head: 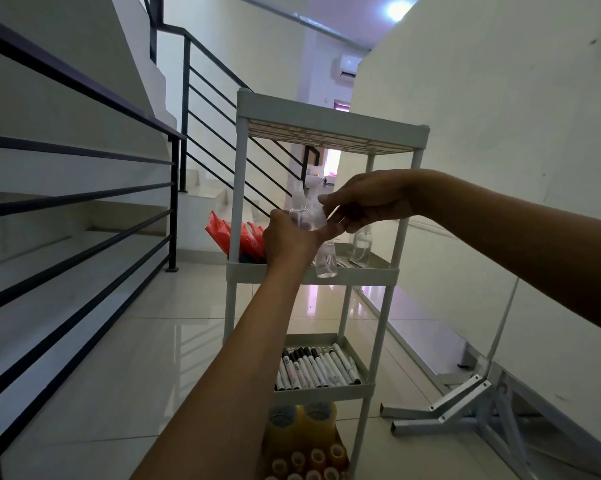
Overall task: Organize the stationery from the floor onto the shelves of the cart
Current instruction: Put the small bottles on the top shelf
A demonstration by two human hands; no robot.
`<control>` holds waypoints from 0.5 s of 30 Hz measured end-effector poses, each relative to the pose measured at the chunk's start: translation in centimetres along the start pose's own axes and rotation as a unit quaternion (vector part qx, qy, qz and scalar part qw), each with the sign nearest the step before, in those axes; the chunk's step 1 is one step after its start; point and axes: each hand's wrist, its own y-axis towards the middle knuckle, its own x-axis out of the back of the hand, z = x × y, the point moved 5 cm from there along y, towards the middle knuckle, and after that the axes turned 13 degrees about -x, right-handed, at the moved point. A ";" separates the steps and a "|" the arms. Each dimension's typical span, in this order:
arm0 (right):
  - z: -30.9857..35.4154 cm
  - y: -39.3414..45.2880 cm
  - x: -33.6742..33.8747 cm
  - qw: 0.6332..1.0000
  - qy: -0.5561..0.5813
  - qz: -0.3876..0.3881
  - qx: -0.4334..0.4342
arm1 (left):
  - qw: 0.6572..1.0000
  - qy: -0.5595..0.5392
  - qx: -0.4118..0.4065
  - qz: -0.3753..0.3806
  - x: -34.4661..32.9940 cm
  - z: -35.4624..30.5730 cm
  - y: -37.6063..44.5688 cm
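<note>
A pale grey cart [330, 131] with several shelves stands ahead. My left hand [288, 237] grips a clear bottle [302, 216] above the second shelf [361, 271]. My right hand [364, 200] pinches clear plastic wrap at the bottle's top. Two more clear bottles [326, 263] [361, 244] stand on that shelf, with red packets [236, 237] at its left end. Black-and-white markers [316, 368] lie in a row on the shelf below. Yellow tape rolls [302, 427] and several small tape rolls [312, 460] fill the lowest shelf.
A black stair railing [84, 202] runs along the left. A white wall [499, 133] is on the right. A folded grey metal frame [472, 400] lies on the glossy tile floor [119, 341] to the cart's right.
</note>
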 end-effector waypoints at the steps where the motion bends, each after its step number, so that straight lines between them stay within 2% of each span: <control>1: -0.2 0.1 -0.1 1.000 -0.013 -0.002 0.009 | 1.000 0.004 -0.002 -0.004 -0.1 0.1 0.0; 5: -0.5 0.2 -0.2 0.997 -0.061 -0.039 0.031 | 1.000 0.001 -0.009 -0.003 -0.6 0.1 -0.3; 11: 0.1 -0.5 -0.5 0.986 -0.153 -0.042 0.055 | 0.999 -0.001 -0.038 0.006 -1.0 -0.3 -0.6; 13: 0.3 -0.6 0.6 0.987 -0.131 -0.084 0.046 | 0.999 0.003 -0.042 0.005 -0.9 -0.7 -0.5; 15: 0.3 -0.4 2.3 0.980 -0.110 -0.163 0.033 | 0.999 -0.003 -0.038 -0.007 -0.7 -0.8 -0.4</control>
